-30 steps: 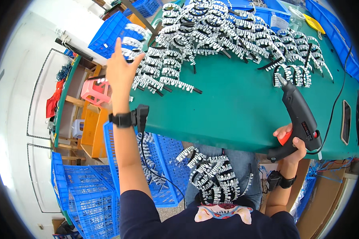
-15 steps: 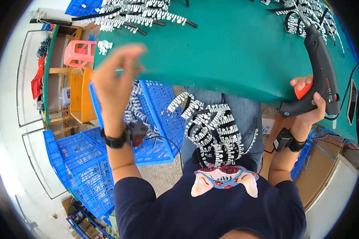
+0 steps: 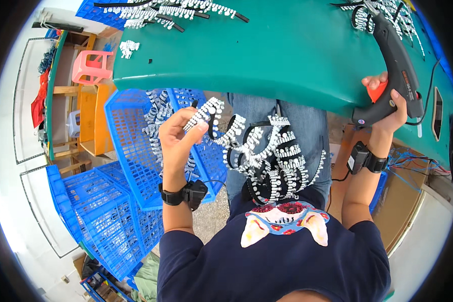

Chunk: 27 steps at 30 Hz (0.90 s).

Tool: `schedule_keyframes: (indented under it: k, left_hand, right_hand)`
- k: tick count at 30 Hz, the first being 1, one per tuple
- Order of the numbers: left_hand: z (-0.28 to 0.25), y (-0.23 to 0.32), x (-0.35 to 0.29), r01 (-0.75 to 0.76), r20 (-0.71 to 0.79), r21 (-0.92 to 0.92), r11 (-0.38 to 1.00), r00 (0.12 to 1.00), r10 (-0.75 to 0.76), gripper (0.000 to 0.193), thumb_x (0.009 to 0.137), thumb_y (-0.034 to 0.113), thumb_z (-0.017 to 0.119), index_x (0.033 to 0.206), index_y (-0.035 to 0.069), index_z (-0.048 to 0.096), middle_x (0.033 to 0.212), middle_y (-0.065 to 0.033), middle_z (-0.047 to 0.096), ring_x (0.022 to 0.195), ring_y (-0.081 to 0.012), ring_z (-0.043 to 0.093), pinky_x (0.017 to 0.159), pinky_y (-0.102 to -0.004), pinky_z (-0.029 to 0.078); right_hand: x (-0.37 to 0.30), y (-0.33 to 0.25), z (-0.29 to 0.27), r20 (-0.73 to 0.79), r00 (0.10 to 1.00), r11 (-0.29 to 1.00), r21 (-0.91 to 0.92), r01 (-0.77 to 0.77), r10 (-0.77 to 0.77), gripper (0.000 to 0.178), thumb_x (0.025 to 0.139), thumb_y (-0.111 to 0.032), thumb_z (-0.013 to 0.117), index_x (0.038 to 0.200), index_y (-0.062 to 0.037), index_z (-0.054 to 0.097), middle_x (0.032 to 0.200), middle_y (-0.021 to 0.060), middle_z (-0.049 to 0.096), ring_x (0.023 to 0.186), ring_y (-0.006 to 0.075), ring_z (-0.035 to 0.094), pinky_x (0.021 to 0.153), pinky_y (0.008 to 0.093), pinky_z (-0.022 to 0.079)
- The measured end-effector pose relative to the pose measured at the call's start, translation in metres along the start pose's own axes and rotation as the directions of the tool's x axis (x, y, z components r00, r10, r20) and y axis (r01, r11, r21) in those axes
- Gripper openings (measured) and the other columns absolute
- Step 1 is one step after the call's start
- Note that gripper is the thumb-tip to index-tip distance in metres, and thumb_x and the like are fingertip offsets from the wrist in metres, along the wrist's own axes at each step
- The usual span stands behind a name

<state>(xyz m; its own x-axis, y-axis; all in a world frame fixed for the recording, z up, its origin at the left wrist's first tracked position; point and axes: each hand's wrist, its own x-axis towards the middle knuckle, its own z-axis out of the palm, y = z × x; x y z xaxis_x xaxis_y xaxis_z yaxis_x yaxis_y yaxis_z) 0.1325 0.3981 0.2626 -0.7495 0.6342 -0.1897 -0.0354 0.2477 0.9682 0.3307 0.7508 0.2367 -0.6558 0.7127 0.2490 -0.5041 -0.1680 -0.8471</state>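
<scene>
Runs in small orange-red lettering point(image 3: 406, 80) along the side of the black hot-glue gun point(image 3: 397, 60), lengthwise down the body, with fainter pale marks close beside it. Appears again as a tiny round sticker point(image 3: 361, 121) at the butt of the same tool's handle, its print too small to make out. Shows also as a pale label point(image 3: 351, 163) on the black wrist unit point(image 3: 360, 153) at the right forearm point(image 3: 358, 194), likewise too small to read.

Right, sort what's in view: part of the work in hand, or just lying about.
Part of the work:
glue gun, in right hand
beaded strip, in left hand
strip pile on lap

Seemingly just lying about:
pink stool
phone
red cloth
</scene>
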Motion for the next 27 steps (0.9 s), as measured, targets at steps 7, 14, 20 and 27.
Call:
schedule_keyframes:
  k: [7,14,20,27]
  left_hand:
    - [0.039,-0.004,0.014,-0.486,-0.16,-0.546,0.683,0.86,0.484,0.01,0.073,0.003,0.061,0.08,0.0,0.055,0.084,-0.01,0.06,0.081,-0.0178,0.054,0.074,-0.0295,0.043]
    - [0.117,-0.023,0.035,0.081,0.212,-0.881,0.467,0.948,0.236,0.015,0.084,0.015,0.06,0.088,0.001,0.055,0.067,-0.0014,0.054,0.055,-0.0065,0.04,0.059,-0.0217,0.04]
    - [0.096,-0.034,0.04,0.045,0.104,-0.838,0.544,0.992,0.078,0.016,0.08,0.014,0.064,0.085,0.001,0.056,0.069,-0.0028,0.057,0.048,-0.0033,0.036,0.046,-0.0189,0.028]
    - [0.058,-0.022,0.054,-0.221,-0.559,-0.466,0.857,0.824,-0.092,0.023,0.088,0.03,0.052,0.091,0.007,0.053,0.089,-0.0105,0.059,0.088,-0.0234,0.057,0.077,-0.0373,0.05]
  right_hand:
    - [-0.004,0.003,-0.003,-0.011,0.999,0.999,0.0,-0.04,0.04,0.038,0.074,-0.024,0.05,0.095,0.007,0.051,0.078,0.0183,0.057,0.08,0.0312,0.059,0.083,0.0445,0.045]
    - [-0.005,-0.001,0.005,-0.018,1.0,1.0,0.019,-0.001,0.002,0.039,0.074,-0.023,0.049,0.096,0.0077,0.051,0.079,0.0172,0.056,0.079,0.0305,0.059,0.081,0.046,0.046]
    - [-0.001,0.006,-0.004,-0.026,0.999,0.999,0.021,0.03,-0.03,0.042,0.073,-0.023,0.05,0.1,0.0085,0.05,0.083,0.0155,0.055,0.076,0.0284,0.059,0.078,0.0479,0.047]
    - [-0.003,-0.006,-0.005,-0.069,0.997,0.998,-0.043,0.037,-0.04,0.043,0.071,-0.024,0.051,0.099,0.0084,0.051,0.082,0.0145,0.054,0.073,0.0285,0.059,0.075,0.0469,0.048]
